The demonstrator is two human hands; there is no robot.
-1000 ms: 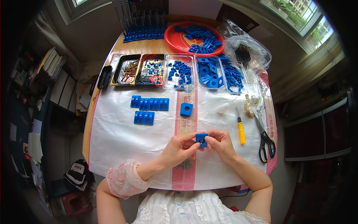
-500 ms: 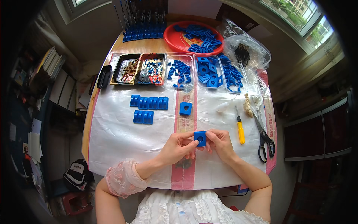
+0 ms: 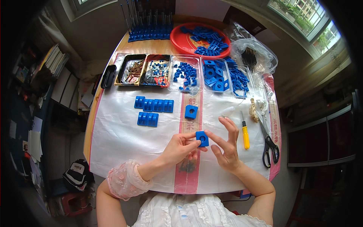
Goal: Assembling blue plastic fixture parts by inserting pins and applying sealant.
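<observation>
A square blue plastic part with a round hole [image 3: 203, 141] is pinched between the thumb and fingers of my left hand [image 3: 180, 148], above the near middle of the table. My right hand [image 3: 225, 148] is open beside it, fingers spread, with the index fingertip at the part's upper right corner. Beyond my hands a similar blue block with a hole [image 3: 191, 112] lies on the sheet. Left of that block, two rows of blue ridged parts [image 3: 159, 105] stand close together. On the right lie a yellow-handled screwdriver [image 3: 245, 137] and black-handled scissors [image 3: 269, 147].
Across the back stand trays of brass-coloured screws [image 3: 134, 70], small mixed pieces [image 3: 158, 72], small blue pieces [image 3: 186, 72] and blue plates [image 3: 214, 73]. Behind them are a red basin [image 3: 177, 42], a clear plastic bag [image 3: 264, 56] and a blue rack of thin rods [image 3: 149, 36].
My right hand has let go of the blue part and spread its fingers, shifting slightly right. My left hand keeps hold of it. The whole view has shifted a little.
</observation>
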